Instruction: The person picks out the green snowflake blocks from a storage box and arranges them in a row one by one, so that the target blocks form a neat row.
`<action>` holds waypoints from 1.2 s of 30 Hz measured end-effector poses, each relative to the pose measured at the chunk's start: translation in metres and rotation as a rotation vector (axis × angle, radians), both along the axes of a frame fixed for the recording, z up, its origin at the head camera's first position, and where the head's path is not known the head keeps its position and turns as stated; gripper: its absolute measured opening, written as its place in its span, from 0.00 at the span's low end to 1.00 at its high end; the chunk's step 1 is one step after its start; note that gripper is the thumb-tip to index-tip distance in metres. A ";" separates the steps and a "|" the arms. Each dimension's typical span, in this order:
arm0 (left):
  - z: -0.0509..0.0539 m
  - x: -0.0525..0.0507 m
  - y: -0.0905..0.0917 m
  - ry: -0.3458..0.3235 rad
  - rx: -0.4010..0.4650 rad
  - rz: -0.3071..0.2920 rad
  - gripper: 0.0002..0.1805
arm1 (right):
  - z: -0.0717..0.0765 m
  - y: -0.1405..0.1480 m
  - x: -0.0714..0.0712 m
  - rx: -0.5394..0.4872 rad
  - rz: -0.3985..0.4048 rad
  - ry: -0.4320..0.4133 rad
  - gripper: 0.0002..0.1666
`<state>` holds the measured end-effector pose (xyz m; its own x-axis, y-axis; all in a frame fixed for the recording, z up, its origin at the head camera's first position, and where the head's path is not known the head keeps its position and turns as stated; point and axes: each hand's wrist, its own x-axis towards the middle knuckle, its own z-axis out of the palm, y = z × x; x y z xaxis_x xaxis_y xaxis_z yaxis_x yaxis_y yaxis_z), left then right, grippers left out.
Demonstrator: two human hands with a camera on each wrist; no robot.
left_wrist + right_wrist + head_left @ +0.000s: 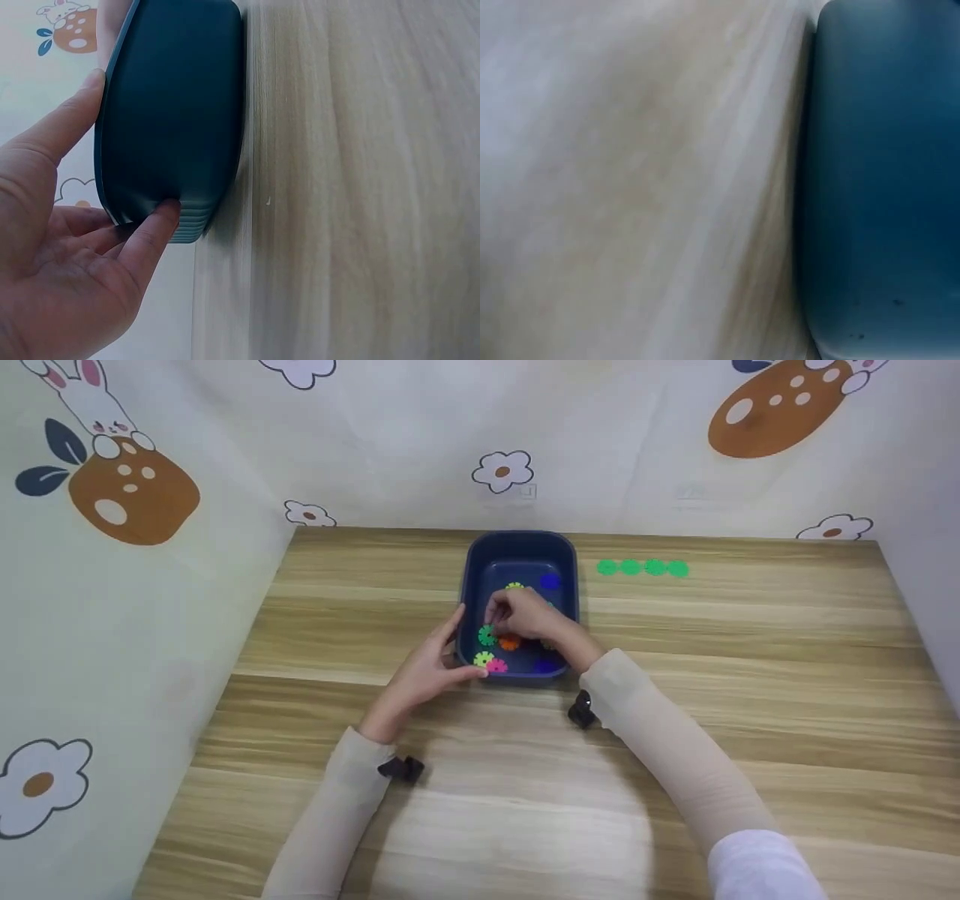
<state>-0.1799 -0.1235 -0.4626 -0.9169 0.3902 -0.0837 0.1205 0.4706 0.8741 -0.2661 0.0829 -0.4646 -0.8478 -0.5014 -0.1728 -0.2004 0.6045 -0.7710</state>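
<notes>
The left hand (pixel 424 671) holds the tray (pixel 520 533) at its near-left corner, thumb on the near rim and fingers along the left wall. Just inside that corner lie a yellow disc (pixel 482 659) and a pink disc (pixel 497 666). A little farther in lies the green disc (pixel 486 636), near the left wall, with an orange disc (pixel 510 643) just to its right.

The right hand (pixel 525 613) comes in over the right rim, its fingers bent down at the far side of the green disc. It is the nearer hand: its fingertips seem to touch the disc, but whether they pinch it I cannot tell; the right wrist view shows no fingers. The left hand lies outside, to the disc's left and nearer the person.

The tray's long axis runs away from the person. Farther off, to the right of both hands, a green row (pixel 651 567) of four discs on the table (pixel 525 810) runs left to right, crosswise to the tray.
</notes>
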 end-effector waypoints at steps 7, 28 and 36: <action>0.000 0.001 -0.001 -0.008 -0.020 0.009 0.58 | 0.001 0.001 -0.002 -0.043 -0.048 0.023 0.05; 0.003 0.002 0.002 -0.034 0.022 0.014 0.58 | 0.027 0.022 -0.012 -0.206 -0.229 0.065 0.05; 0.003 0.002 0.001 -0.022 0.006 0.018 0.58 | 0.042 0.041 -0.019 -0.262 -0.287 0.045 0.06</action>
